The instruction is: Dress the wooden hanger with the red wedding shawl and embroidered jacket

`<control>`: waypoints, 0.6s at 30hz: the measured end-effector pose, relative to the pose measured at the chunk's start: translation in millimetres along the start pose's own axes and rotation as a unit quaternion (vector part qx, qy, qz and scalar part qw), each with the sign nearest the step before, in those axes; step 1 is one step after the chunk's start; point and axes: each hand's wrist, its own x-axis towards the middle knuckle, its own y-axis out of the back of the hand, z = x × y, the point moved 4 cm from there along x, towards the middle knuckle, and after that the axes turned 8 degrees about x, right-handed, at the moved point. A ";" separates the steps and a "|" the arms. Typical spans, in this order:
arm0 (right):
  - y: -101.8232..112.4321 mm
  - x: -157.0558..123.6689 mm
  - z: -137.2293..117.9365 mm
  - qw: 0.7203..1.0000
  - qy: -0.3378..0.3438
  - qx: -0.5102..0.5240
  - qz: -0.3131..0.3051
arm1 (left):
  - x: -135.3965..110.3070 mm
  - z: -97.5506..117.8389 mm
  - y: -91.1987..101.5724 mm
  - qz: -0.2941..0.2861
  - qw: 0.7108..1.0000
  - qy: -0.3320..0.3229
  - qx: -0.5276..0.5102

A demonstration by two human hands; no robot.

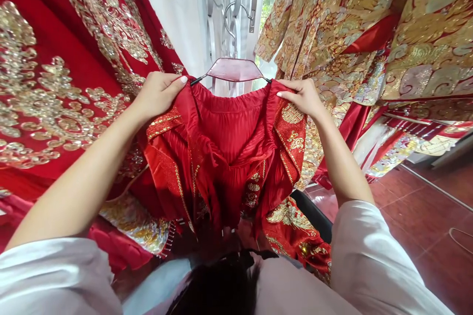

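Red garment (229, 157) hangs on a hanger (234, 69) mid-scene, between sequined red cloth (74, 74) on the left and gold-patterned clothes (343, 19) on the right. Left hand (158, 92) and right hand (301, 96) have fingers clamped on its upper corners.

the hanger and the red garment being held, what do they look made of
Hanger panel: perhaps plastic, given its smooth, glossy pinkish face. Hook: likely polished metal, slim with bright highlights. Red garment: seemingly satin-like cloth, softly shiny and gathered into fine pleats.
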 end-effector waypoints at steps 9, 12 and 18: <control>4.6 22.7 4.7 0.987 -0.028 0.145 -0.059 | 12.6 2.4 -23.4 0.193 0.980 0.026 -0.044; -1.1 31.4 9.0 0.983 -0.047 0.154 -0.085 | 14.8 8.2 -16.4 0.181 0.982 0.035 -0.038; -16.4 30.0 20.3 0.972 -0.081 0.207 -0.072 | 20.2 8.7 -4.1 -0.042 0.998 0.044 -0.009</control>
